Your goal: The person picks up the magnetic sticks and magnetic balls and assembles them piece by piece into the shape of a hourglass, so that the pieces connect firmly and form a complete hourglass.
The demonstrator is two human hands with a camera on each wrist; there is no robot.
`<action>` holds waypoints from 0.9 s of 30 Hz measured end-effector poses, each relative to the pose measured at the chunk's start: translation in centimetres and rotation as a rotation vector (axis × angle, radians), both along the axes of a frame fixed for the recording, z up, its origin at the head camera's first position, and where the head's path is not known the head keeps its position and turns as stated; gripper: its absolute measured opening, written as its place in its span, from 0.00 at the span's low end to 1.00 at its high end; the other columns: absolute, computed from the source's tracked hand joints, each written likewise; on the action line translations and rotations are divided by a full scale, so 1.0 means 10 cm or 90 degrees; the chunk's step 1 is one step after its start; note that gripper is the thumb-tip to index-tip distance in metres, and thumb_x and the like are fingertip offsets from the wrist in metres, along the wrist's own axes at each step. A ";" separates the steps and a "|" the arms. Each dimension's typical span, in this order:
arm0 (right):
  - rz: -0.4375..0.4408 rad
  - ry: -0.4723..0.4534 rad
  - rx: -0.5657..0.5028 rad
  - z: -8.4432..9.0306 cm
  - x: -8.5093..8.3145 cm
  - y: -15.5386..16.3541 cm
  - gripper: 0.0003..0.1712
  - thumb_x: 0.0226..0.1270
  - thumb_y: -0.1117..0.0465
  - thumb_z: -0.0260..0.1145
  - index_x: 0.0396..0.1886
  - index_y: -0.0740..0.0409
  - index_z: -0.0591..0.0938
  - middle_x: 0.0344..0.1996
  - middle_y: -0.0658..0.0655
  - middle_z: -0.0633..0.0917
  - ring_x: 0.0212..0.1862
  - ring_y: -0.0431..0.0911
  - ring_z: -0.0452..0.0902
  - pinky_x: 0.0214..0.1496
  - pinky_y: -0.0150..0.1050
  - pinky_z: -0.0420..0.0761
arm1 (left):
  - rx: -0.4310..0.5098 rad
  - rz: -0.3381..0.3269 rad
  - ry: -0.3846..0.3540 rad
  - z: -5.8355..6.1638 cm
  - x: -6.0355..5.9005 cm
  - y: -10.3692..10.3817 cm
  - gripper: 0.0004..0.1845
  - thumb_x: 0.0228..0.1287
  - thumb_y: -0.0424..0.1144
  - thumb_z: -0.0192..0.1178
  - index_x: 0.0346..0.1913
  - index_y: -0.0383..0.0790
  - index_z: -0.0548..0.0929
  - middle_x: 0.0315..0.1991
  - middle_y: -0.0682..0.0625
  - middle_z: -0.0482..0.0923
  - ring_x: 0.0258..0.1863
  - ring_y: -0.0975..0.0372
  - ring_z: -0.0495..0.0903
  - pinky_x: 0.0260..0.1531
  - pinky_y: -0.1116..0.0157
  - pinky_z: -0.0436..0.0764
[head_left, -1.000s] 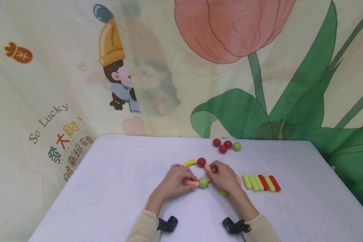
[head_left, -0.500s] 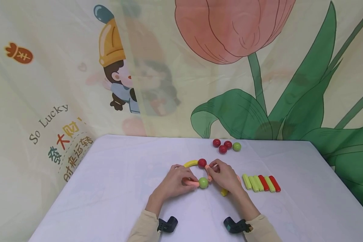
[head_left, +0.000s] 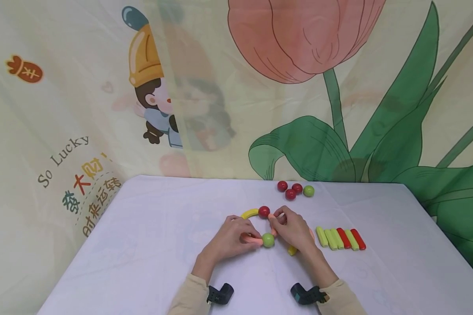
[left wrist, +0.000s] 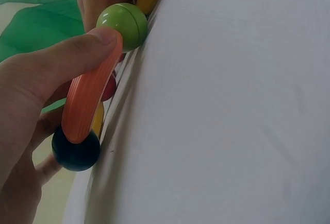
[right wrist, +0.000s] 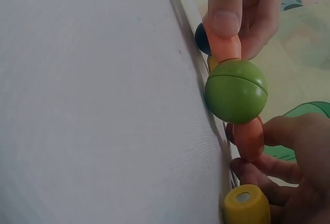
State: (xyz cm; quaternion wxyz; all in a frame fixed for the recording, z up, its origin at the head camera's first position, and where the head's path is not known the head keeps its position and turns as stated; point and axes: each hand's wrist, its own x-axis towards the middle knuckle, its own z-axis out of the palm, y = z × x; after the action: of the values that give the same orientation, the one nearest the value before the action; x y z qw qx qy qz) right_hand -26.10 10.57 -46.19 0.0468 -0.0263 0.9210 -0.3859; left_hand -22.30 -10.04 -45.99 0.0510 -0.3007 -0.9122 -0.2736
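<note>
My left hand (head_left: pixel 234 237) grips a curved salmon-orange stick (left wrist: pixel 85 103), thumb along its top. A green ball (head_left: pixel 268 240) sits at the stick's right end, and a dark blue ball (left wrist: pixel 76 152) at its other end, hidden in the head view. Thumb and fingers of my right hand (head_left: pixel 295 229) pinch a second salmon-orange stick (right wrist: pixel 248 139), whose near end meets the green ball. Its far end lies close to a red ball (head_left: pixel 264 212), which adjoins a curved yellow stick (head_left: pixel 250 213). Under my right hand, a yellow piece (right wrist: pixel 247 206) shows a round silvery spot on its end.
Several short yellow-green and red sticks (head_left: pixel 340 238) lie in a row right of my right hand. Farther back, red balls (head_left: pixel 290 194) and another green ball (head_left: pixel 308 191) rest near the far edge of the white table (head_left: pixel 142 245). A printed cloth (head_left: pixel 260 131) hangs behind.
My left hand has shifted slightly right, carrying its stick and the green ball up against the right stick's near end. The red ball has edged right; my right hand has barely moved.
</note>
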 end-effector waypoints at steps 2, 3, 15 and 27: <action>-0.001 -0.003 0.001 0.00 0.00 0.00 0.17 0.63 0.46 0.63 0.42 0.53 0.77 0.23 0.51 0.78 0.23 0.44 0.69 0.20 0.34 0.67 | -0.002 -0.003 0.001 0.00 0.00 0.01 0.10 0.53 0.49 0.69 0.39 0.54 0.87 0.34 0.62 0.82 0.39 0.71 0.77 0.61 0.56 0.64; -0.002 -0.003 0.002 0.00 0.01 0.00 0.17 0.63 0.46 0.63 0.42 0.53 0.76 0.23 0.51 0.78 0.23 0.44 0.69 0.20 0.34 0.67 | -0.002 -0.004 0.002 0.00 0.00 0.02 0.10 0.53 0.49 0.69 0.39 0.54 0.87 0.34 0.62 0.82 0.39 0.71 0.77 0.61 0.55 0.64; 0.018 -0.016 0.001 0.00 -0.01 0.02 0.18 0.63 0.45 0.62 0.42 0.52 0.76 0.23 0.52 0.77 0.22 0.44 0.69 0.20 0.34 0.66 | 0.059 0.010 -0.027 0.00 0.00 0.02 0.07 0.57 0.49 0.66 0.38 0.55 0.86 0.34 0.64 0.82 0.40 0.69 0.77 0.57 0.57 0.68; 0.054 -0.020 -0.027 -0.01 -0.02 0.04 0.14 0.64 0.51 0.62 0.47 0.50 0.79 0.27 0.52 0.78 0.29 0.44 0.71 0.26 0.34 0.71 | 0.207 0.227 -0.110 -0.04 -0.06 -0.09 0.11 0.68 0.44 0.55 0.49 0.50 0.81 0.48 0.52 0.75 0.45 0.62 0.76 0.40 0.66 0.77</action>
State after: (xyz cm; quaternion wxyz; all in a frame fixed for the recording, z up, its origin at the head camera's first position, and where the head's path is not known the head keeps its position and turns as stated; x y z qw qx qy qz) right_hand -26.35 10.98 -46.32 0.0768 -0.0603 0.9098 -0.4033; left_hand -22.90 -10.89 -46.35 0.0682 -0.0986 -0.8957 -0.4283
